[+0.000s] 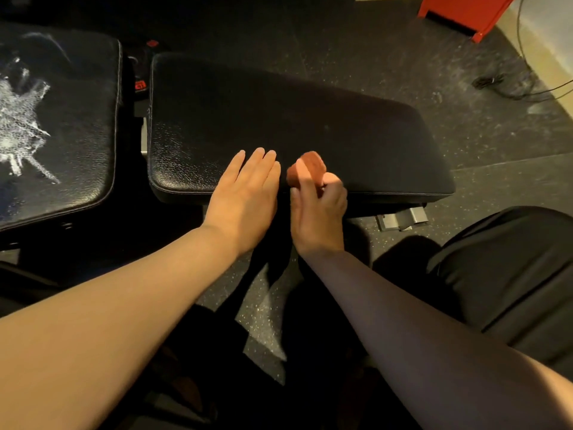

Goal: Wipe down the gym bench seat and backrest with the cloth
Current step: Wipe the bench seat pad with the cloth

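The right hand (pixel 316 209) grips a bunched orange cloth (pixel 307 169) at the near edge of the black bench surface (pixel 279 119). The left hand (pixel 245 193) lies flat just beside it, outstretched, holding nothing.

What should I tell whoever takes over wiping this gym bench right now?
Left hand: open, flat on the near edge of the centre pad.
Right hand: grips the bunched orange cloth, held at the same pad's near edge, beside the other hand.
Done: the centre pad shows no white marks; how much of it was wiped cannot be told.
Left: the left pad carries a white splatter, not yet wiped.
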{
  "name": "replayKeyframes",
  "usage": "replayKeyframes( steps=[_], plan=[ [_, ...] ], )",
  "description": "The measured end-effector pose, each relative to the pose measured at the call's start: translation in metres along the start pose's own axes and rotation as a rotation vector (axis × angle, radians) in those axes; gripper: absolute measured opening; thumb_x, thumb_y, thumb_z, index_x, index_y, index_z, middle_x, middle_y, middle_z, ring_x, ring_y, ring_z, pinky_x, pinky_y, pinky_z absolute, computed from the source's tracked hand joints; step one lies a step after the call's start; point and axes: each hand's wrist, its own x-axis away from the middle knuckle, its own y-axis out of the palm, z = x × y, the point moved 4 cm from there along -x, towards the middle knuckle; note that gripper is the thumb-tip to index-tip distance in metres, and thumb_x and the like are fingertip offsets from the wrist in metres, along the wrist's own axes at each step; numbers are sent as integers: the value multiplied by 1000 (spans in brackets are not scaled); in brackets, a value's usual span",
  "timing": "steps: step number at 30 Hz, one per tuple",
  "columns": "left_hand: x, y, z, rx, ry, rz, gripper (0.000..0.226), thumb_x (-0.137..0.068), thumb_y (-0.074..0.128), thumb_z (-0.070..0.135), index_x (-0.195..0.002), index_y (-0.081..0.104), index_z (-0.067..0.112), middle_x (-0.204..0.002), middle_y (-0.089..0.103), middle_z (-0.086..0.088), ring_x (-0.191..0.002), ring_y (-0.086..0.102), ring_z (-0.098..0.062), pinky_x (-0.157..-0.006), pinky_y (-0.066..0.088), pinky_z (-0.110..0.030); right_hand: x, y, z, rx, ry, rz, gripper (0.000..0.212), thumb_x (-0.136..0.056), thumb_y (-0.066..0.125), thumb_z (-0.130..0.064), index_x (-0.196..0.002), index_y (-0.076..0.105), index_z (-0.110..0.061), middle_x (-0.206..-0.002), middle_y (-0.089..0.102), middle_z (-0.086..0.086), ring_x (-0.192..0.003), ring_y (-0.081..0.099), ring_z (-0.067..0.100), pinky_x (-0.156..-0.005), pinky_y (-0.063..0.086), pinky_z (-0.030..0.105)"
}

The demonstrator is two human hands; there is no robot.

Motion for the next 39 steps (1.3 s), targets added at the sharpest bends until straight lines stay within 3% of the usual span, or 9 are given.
replayKeyframes(
  steps=[8,12,18,21,23,26,30,35,39],
  plan=[
    [7,-10,-17,124,114,-63,59,-103,37,12,-158,16,11,-167,11,-6,-155,4,-23,-126,0,-37,-11,-13,20,-534,858,262,45,-93,53,-47,-131,48,-24,-129,46,1,-123,47,25,-105,41,45],
    [28,-13,-41,62,172,-148,65,-104,36,12,-160,3,16,-169,-3,-1,-155,-5,-17,-125,-4,-36,5,-4,-67,-415,370,101,48,-88,58,-15,-136,50,-11,-134,42,13,-121,41,34,-97,41,47],
    [66,-36,-108,384,-55,-255,58,-104,36,27,-160,21,24,-167,15,3,-154,11,-17,-125,13,-37,0,0,-159,-345,273,-65,23,-97,47,-57,-107,48,-36,-110,44,-18,-119,41,13,-109,36,45],
    [82,-50,-128,771,-321,-96,58,-84,25,47,-113,67,20,-123,64,-2,-119,58,-26,-96,48,-36,-1,-2,-191,-397,26,-121,15,-94,47,-48,-108,53,-48,-117,51,-7,-117,51,21,-102,43,44],
    [88,-57,-136,922,-524,0,45,-82,29,42,-90,63,15,-97,66,-7,-96,62,-30,-79,48,-35,-7,-2,-202,-530,-40,-196,26,-99,46,-31,-122,58,-27,-118,52,4,-111,54,19,-92,46,33],
    [98,-62,-141,1059,-664,33,21,-98,39,39,-112,40,23,-116,61,-12,-104,58,-29,-90,47,-41,-17,-11,-222,-679,-4,-395,20,-102,47,-18,-107,66,-25,-106,64,2,-89,59,2,-75,48,14],
    [111,-73,-167,1094,-758,169,33,-99,55,36,-126,40,23,-122,46,-6,-108,51,-26,-96,45,-41,-22,-31,-242,-854,73,-629,28,-104,46,-7,-117,67,-20,-90,71,-10,-69,64,-9,-57,45,6],
    [120,-89,-208,1016,-943,353,22,-99,50,21,-122,47,22,-126,42,-6,-93,56,-26,-83,47,-40,-34,-33,-267,-733,34,-918,50,-98,54,4,-141,47,-20,-126,66,-5,-102,68,1,-87,55,20],
    [103,-72,-207,544,-920,229,27,-98,54,25,-125,53,23,-139,35,-10,-124,40,-31,-103,34,-40,-48,-29,-267,-552,-13,-882,51,-95,55,4,-140,50,-19,-134,62,5,-122,61,20,-107,48,38]
  ],
)
